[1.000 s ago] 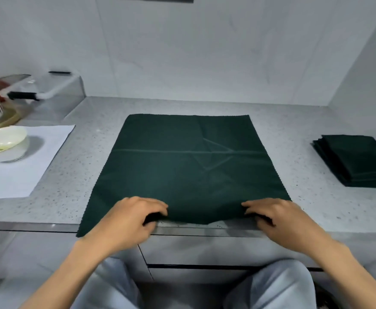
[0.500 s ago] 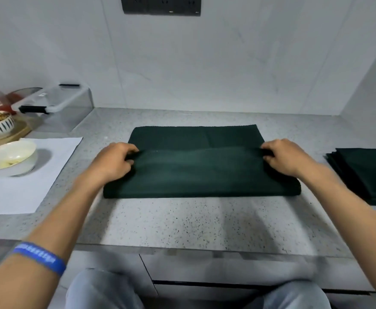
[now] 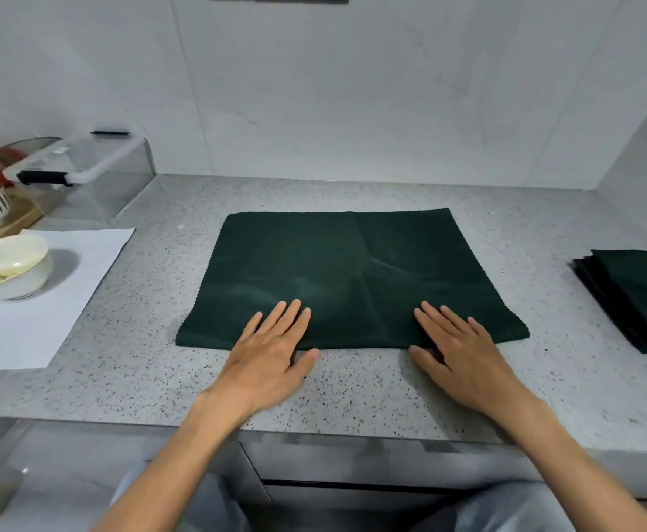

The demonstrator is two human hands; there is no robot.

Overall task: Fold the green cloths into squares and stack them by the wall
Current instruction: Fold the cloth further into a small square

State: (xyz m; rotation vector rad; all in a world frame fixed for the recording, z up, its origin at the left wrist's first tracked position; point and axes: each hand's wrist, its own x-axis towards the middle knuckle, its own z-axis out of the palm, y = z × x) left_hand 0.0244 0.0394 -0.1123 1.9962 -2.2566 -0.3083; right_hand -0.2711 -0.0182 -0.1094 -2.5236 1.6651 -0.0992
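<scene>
Green cloth [image 3: 337, 274] — folded in half, laid flat on the speckled table [image 3: 153, 378], its fold at the near edge. Left hand [image 3: 272, 351] and right hand [image 3: 456, 351] are pressed on that near edge, fingers [image 3: 291, 316] straight and spread, nothing gripped. Stack of folded green cloths [image 3: 636, 297] — right of the cloth, well apart. White sheet [image 3: 42, 297] with a pale bowl [image 3: 7, 263] — left of the cloth.

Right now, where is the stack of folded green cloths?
In the head view, the stack of folded green cloths sits on the counter at the far right, beside the right-hand wall, right of the cloth being folded.
</scene>
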